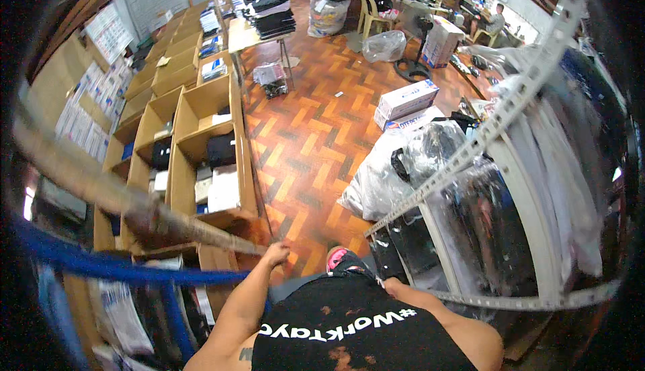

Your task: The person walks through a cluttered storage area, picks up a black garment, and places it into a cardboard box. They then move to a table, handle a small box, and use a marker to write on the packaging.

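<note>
- Head view, left hand [277, 255]: fingers partly curled at the end of the wooden rail [195, 226], left of the body—whether they grip it cannot be told.
- Head view, right hand [388, 287]: beside the slotted metal bar [484, 137]; fingers hidden, hold cannot be told.
- Progress: folded clothes [269, 18] stand stacked; judged from this view—completed and remaining work undeterminable.
</note>
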Motion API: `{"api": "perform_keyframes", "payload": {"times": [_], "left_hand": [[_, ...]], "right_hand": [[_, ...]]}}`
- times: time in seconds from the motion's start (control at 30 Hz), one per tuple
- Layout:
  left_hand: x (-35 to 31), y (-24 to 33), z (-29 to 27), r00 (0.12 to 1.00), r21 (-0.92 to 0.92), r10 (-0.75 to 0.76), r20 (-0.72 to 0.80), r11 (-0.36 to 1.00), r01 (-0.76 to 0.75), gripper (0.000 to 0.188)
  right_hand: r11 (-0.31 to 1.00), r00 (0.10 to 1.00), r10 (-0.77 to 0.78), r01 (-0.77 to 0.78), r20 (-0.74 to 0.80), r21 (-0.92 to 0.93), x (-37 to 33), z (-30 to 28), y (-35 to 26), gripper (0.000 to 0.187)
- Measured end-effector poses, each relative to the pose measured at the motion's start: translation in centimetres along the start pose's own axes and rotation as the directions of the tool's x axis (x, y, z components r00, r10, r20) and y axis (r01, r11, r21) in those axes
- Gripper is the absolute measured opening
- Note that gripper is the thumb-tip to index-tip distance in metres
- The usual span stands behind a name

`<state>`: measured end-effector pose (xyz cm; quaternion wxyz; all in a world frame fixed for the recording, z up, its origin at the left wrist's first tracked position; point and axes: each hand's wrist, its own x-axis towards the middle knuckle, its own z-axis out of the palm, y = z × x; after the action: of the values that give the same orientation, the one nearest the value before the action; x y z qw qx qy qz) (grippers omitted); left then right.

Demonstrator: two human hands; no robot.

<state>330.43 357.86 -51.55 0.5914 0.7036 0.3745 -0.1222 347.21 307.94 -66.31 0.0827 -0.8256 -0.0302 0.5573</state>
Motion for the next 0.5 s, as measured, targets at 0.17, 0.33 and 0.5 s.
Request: {"api": "perform_keyframes", "payload": {"times": [0.17, 0.33, 0.5], "left_hand": [[16.2, 10.0, -6.8, 0.992, -0.022, 0.084, -0.092, 0.996, -0.086, 0.029], [29.1, 9.6, -15.0, 0.980, 0.095, -0.132, 0.150, 0.988, 0.118, 0.020], [33.0, 7.4, -20.6, 0.924, -0.049, -0.382, 0.029, 0.922, 0.383, 0.014]], "right_hand": [[0.997, 0.991, -0.079, 0.079, 0.111, 0.007, 7.6, -9.9, -18.4, 0.056], [0.823, 0.744, -0.556, 0.555, -0.369, -0.122, 17.8, -30.6, -44.0, 0.058], [0.637, 0.642, -0.629, 0.749, -0.440, 0.183, 12.2, -47.9, -64.4, 0.043]]}}
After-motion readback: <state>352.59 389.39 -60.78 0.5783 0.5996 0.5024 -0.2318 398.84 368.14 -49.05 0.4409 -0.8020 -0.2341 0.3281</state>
